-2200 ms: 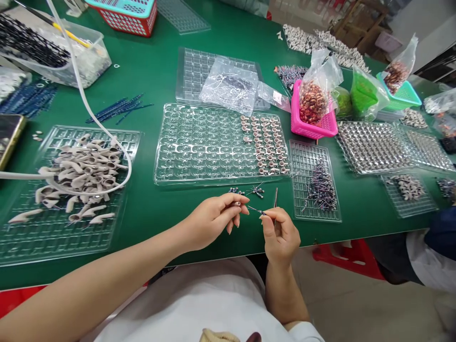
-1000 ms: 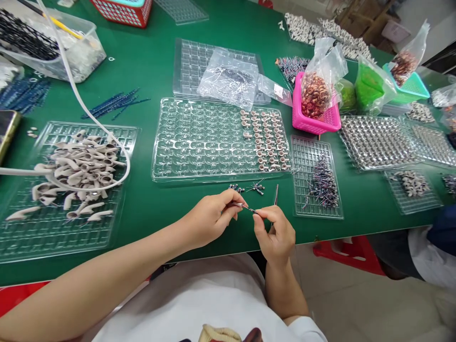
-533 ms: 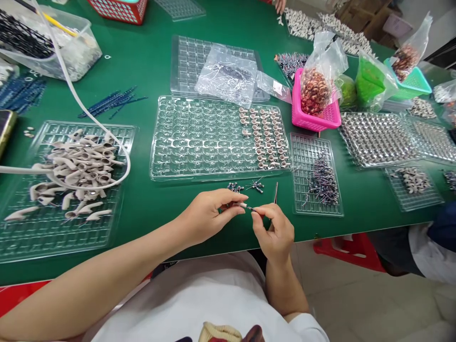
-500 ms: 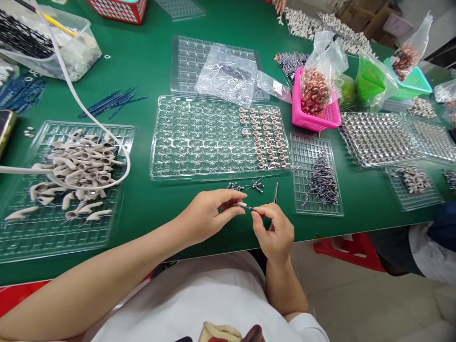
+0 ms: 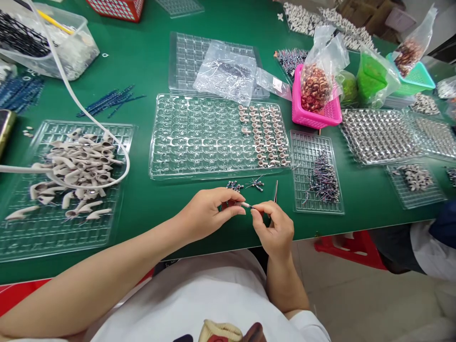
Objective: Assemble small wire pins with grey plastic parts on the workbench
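Left hand (image 5: 210, 211): thumb and fingers pinched on a pale piece (image 5: 245, 204), its narrow end pointing toward the right hand (image 5: 274, 227). Right hand: thumb and forefinger closed on a small dark wired piece (image 5: 251, 207) at the end of the pale piece — whether it sits inside cannot be told. Slim metal tweezers (image 5: 276, 191) project from behind the right fingers; their lower part is hidden.

Both hands are above the green surface (image 5: 149, 204), near its front edge. Just beyond them lie two small wired clusters (image 5: 255, 184), then a large clear tray (image 5: 195, 137) with pale cup-like parts (image 5: 262, 135) in its right-hand columns. Right of that: a smaller tray (image 5: 301, 164) bearing a heap of dark wired pieces (image 5: 325, 181). Far left — a pile of pale curved parts (image 5: 81, 164) on another tray (image 5: 81, 240), a white cable (image 5: 127, 166) looping over it.
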`<state>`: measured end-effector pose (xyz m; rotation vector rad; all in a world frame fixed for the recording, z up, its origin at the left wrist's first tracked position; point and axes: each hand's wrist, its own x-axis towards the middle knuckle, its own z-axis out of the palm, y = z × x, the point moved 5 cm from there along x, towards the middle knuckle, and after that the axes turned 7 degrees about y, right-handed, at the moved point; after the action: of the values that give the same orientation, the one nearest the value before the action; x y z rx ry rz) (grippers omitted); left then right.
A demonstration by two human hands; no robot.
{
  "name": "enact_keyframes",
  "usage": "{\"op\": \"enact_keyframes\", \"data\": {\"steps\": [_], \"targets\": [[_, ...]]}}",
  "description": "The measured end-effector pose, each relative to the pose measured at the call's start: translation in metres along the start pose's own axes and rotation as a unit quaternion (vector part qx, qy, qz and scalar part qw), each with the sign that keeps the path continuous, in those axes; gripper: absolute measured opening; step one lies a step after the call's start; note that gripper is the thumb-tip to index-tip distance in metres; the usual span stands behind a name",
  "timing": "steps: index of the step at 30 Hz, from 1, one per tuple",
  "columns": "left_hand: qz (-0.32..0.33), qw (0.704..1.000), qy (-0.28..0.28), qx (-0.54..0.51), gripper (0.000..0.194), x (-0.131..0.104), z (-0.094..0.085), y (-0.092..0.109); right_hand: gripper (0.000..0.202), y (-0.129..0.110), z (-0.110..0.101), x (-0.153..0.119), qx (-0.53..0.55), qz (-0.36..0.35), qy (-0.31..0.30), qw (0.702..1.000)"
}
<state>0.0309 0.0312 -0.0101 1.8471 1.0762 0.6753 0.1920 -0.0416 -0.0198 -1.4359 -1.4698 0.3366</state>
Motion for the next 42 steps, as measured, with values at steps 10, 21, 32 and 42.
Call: {"op": "enact_keyframes", "data": {"steps": [10, 21, 32, 42], "targets": [[0.021, 1.000, 0.003, 0.005, 0.014, -0.0013, -0.0002, 0.0004, 0.010, -0.0003, 0.0010, 0.0003, 0.021, -0.010, -0.015, 1.000], [0.047, 0.999, 0.007, -0.021, 0.012, -0.0026, 0.0025, 0.0026, 0.028, -0.0024, 0.0017, -0.0018, 0.041, -0.072, -0.016, 0.996], [0.067, 0.996, 0.022, -0.051, 0.012, -0.0035, 0.0015, 0.0046, 0.031, 0.0033, -0.0017, -0.0041, 0.102, -0.005, -0.008, 0.995], [0.118, 0.991, 0.029, -0.049, 0.010, -0.0056, 0.0037, 0.0055, 0.021, 0.0004, -0.0018, -0.0035, 0.074, -0.033, -0.003, 0.997]]}}
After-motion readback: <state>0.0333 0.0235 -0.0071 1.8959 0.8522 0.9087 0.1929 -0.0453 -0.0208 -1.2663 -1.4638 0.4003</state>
